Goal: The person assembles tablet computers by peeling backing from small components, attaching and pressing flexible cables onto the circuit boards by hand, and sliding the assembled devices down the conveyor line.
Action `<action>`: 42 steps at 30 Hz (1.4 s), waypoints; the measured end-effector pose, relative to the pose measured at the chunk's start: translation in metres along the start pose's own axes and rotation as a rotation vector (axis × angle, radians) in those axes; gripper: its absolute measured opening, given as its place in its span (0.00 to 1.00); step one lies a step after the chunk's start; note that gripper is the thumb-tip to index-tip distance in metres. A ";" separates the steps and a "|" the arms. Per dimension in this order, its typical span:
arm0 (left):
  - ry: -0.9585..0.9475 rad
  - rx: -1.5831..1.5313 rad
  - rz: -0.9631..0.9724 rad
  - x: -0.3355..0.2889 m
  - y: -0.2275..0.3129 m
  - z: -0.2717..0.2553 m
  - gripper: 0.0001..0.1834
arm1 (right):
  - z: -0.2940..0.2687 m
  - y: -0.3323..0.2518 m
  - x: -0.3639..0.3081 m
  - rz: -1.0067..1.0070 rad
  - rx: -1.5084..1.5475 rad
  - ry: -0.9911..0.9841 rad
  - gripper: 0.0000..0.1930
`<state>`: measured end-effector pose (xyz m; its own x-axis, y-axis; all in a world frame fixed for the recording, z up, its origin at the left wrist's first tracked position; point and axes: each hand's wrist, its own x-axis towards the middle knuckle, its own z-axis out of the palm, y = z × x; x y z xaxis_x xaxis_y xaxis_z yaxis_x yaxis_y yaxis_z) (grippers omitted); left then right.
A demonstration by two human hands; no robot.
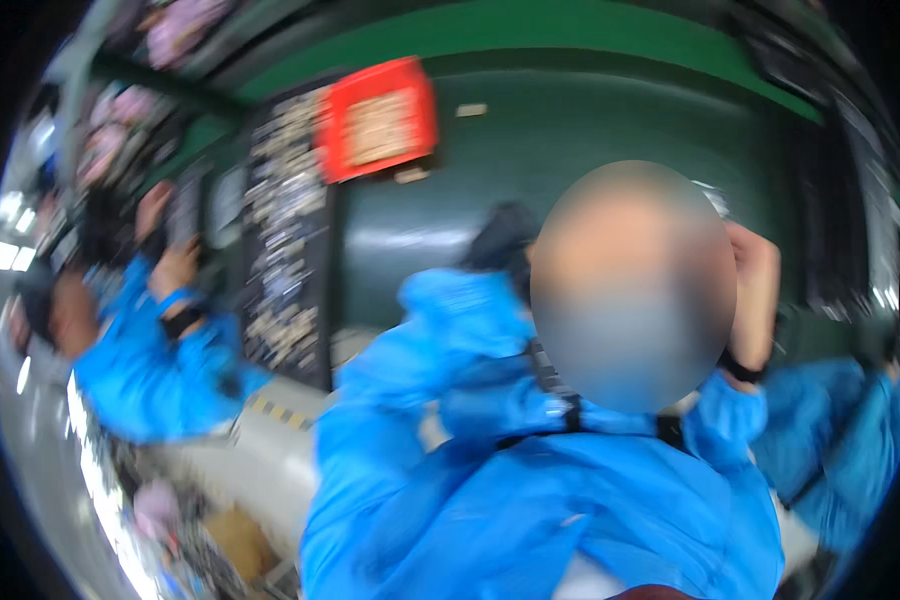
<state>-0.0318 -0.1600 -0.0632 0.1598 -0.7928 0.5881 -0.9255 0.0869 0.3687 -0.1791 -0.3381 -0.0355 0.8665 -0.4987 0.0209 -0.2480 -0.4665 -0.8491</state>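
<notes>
My right hand (757,268) is raised at the right of a blurred oval patch, with a black band round its wrist. Its fingers are mostly hidden behind the patch, so their grip cannot be made out. A small pale, shiny thing (710,196) shows close above it. On the other side, my left arm (450,310) is bent upward in a blue sleeve. A dark, smeared shape (500,238) lies at the sleeve's end; whether it is a hand, a band or something held is unclear. Black straps (570,415) cross my blue jacket.
Beyond my arms spreads a dark green tabletop (610,110). A red box (332,135) of tan pieces stands beside a long black tray (322,290) of small parts. One tan piece (471,110) lies loose. At left, a co-worker's hands (175,265) touch a dark flat object (185,203).
</notes>
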 end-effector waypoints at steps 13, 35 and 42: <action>0.023 0.232 -0.054 -0.001 -0.003 0.026 0.11 | -0.004 0.040 0.017 0.072 0.126 -0.145 0.09; 0.012 -0.257 -0.248 0.037 0.028 0.014 0.10 | -0.037 -0.016 0.008 0.207 0.326 -0.116 0.13; -0.024 -0.329 -0.197 0.047 0.030 0.028 0.14 | -0.046 0.012 0.009 0.155 0.523 -0.090 0.17</action>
<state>-0.0617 -0.2116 -0.0444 0.3124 -0.8270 0.4674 -0.7172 0.1173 0.6869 -0.1942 -0.3818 -0.0210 0.8762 -0.4576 -0.1512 -0.1476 0.0439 -0.9881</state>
